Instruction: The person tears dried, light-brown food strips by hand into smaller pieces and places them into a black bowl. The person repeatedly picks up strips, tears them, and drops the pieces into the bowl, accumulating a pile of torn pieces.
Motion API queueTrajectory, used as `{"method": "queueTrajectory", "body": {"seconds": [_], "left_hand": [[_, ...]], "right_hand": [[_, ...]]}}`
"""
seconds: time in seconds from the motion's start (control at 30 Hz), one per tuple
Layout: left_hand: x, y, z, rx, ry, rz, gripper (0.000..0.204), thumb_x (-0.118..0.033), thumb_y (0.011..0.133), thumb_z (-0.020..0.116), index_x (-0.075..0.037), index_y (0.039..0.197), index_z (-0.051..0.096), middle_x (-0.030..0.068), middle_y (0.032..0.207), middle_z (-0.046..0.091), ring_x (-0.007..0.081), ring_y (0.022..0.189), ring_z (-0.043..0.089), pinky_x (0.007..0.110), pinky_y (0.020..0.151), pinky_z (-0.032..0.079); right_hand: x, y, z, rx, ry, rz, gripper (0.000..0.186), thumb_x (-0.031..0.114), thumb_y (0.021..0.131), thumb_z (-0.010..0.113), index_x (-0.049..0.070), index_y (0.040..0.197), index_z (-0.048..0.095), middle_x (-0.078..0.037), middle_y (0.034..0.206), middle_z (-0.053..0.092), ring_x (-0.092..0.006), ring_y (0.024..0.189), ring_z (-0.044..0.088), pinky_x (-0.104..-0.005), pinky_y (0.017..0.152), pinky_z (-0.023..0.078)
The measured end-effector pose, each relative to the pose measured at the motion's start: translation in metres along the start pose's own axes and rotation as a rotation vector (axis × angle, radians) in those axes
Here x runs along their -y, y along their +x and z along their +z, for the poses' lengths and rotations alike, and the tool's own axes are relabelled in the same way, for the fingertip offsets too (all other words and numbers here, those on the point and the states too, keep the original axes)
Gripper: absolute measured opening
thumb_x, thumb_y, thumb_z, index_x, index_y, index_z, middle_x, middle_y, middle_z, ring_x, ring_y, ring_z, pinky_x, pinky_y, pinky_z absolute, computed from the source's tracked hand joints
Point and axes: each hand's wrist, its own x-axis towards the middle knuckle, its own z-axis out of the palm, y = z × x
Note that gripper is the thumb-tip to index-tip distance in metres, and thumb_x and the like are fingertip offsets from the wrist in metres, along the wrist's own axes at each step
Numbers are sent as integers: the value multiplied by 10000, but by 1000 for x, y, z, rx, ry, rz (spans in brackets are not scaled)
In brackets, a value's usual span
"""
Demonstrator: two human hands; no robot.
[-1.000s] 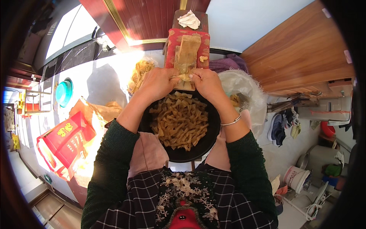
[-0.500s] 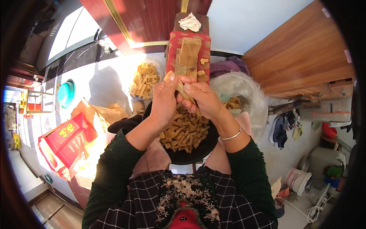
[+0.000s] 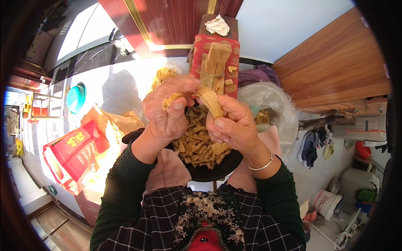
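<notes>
Above a black basin [image 3: 220,172] on my lap, my two hands hold a flat, pliable yellow-brown strip [image 3: 212,103] that looks like tofu skin. My left hand [image 3: 163,113] is closed round one part, with a bit of it bulging out beside the thumb. My right hand [image 3: 236,125] pinches the other end between thumb and fingers. The strip bends in a curve between them; part of it is hidden by the left fingers. Many short, folded or knotted pieces [image 3: 201,146] of the same colour fill the basin below.
Ahead, a red-covered bench [image 3: 203,44] bears wooden blocks [image 3: 219,56], small scraps and a white cloth [image 3: 217,26]. Loose strips [image 3: 165,74] lie behind my left hand. A clear plastic bag [image 3: 282,102] stands at right, a red bag [image 3: 75,146] at left.
My hands have moved apart from close together, drawing the strip out into a curve between them. The left hand has turned and come up. The view has shifted slightly.
</notes>
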Motion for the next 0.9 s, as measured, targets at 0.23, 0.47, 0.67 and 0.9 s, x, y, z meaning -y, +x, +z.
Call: {"method": "queueTrajectory", "body": {"seconds": [0.23,0.47,0.67,0.9], "left_hand": [[-11,-17,32,231,-330,-679,278,-129,894,520,19,1096,638,202,1243,549,229,1080,576,309,914,442],[3,-7,26,376,135,-565,102,28,701,530,21,800,553,171,1111,558,239,808,583,324,740,463],[-1,-11,19,427,115,-240,45,31,700,502,-12,712,504,141,764,570,254,591,527,319,569,437],[12,-8,9,459,-45,-748,62,1,745,508,-10,685,501,94,591,506,156,524,479,304,497,390]], "right_hand": [[-20,6,-15,-375,-1288,-351,166,89,868,576,16,1014,546,-197,739,597,-359,655,626,-381,557,482],[-12,1,-25,-401,-68,208,245,219,922,479,61,744,538,28,503,367,-97,405,366,-270,402,305],[1,1,-38,-152,58,476,217,235,864,573,91,719,499,67,527,325,-25,435,298,-205,408,236],[-1,1,-37,-207,-568,103,114,65,830,633,6,923,602,33,635,531,-7,496,413,-192,426,298]]}}
